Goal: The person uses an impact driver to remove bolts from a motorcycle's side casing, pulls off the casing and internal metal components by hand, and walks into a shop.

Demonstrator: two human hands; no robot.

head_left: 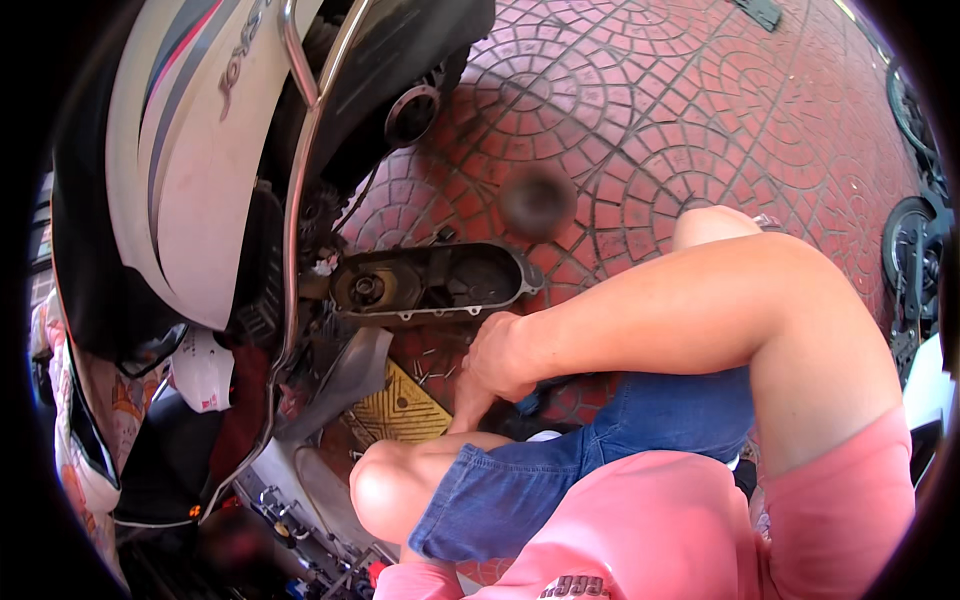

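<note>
My right hand (492,362) reaches down beside a yellow ribbed plate (402,405) on the ground. Its fingers point downward and look drawn together, their tips partly hidden, so anything small in them cannot be made out. Several loose bolts (428,366) lie close to these fingers. Just beyond the hand is a long, oval metal engine casing (440,284), open on top, greasy and dark inside, with a round hub at its left end. My left hand is out of sight; only a bit of pink sleeve shows at the lower edge.
A white and grey scooter (200,170) with a chrome rail (293,230) fills the left side. A dark, blurred round part (537,203) sits on the red patterned paving (640,110). Grey plastic panels (345,385) lie beside the yellow plate. Wheels (908,245) stand at the right rim.
</note>
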